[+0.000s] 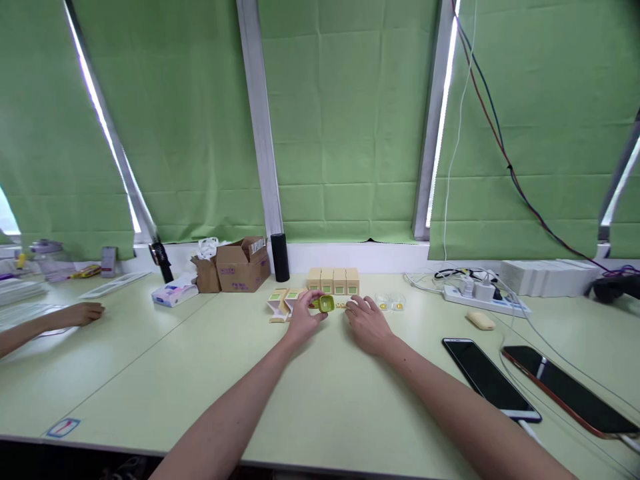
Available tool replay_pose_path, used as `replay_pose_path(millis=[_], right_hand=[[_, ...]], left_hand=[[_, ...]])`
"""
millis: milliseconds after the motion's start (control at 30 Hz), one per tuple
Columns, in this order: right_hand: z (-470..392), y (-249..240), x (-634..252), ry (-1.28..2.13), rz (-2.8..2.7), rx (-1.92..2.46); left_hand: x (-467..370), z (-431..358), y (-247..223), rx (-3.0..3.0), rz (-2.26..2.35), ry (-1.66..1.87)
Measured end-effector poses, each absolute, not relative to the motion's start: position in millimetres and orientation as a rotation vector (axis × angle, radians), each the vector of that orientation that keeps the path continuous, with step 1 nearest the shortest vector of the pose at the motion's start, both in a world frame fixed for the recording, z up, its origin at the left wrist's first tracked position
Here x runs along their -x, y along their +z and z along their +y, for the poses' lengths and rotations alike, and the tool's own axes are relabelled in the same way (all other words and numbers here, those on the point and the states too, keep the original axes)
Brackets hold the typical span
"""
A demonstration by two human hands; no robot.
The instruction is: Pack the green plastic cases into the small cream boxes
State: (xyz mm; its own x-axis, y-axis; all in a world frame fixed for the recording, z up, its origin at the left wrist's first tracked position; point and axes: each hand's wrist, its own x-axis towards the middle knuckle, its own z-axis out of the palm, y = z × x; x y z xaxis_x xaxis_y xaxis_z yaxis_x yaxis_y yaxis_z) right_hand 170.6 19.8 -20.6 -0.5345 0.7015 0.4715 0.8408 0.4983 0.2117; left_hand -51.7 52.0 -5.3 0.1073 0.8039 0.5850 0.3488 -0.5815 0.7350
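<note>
My left hand [303, 320] is closed on a small green square cup [327, 304], with its opening facing me. My right hand [369, 325] lies low over the table, fingers spread and slightly bent. Its fingertips are beside a few small yellowish pieces [341, 305]; whether they touch them I cannot tell. Behind both hands stands a row of several small tan boxes [333, 281] with green windows. Opened tan cartons [277, 303] are left of my left hand, partly hidden by it. Clear small containers with yellow contents [390, 303] sit just right of my right hand.
Two phones [490, 377] [570, 387] with cables lie at the right, near a cream case [481, 321] and a power strip [487, 300]. A black cylinder [280, 257], a cardboard box [243, 265] and a tissue pack [175, 291] stand back left. Another person's hand [83, 314] is far left.
</note>
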Motion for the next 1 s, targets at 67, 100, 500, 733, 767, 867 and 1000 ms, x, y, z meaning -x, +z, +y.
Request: replay_pose_path(millis=[67, 100, 500, 733, 767, 867, 1000], right_hand=[[27, -17, -167, -0.617, -2.460, 1.288], [31, -16, -165, -0.611, -2.474, 1.290], [55, -17, -150, -0.499, -2.526, 1.354], [36, -16, -153, -0.729, -2.463, 1.126], [31, -15, -153, -0.747, -2.463, 1.110], [13, -14, -153, -0.766, -2.458, 1.110], [-10, -15, -151, -0.706, -2.409, 1.072]], left_hand=[[54, 55, -8, -1.973, 1.107, 1.494], [54, 56, -8, -1.974, 1.106, 1.508], [49, 44, 3, -2.045, 1.100, 1.524], [47, 39, 5, -2.026, 1.117, 1.550], [46, 38, 5, -2.023, 1.120, 1.552], [41, 35, 5, -2.035, 1.112, 1.531], [35, 29, 4, -2.060, 1.082, 1.495]])
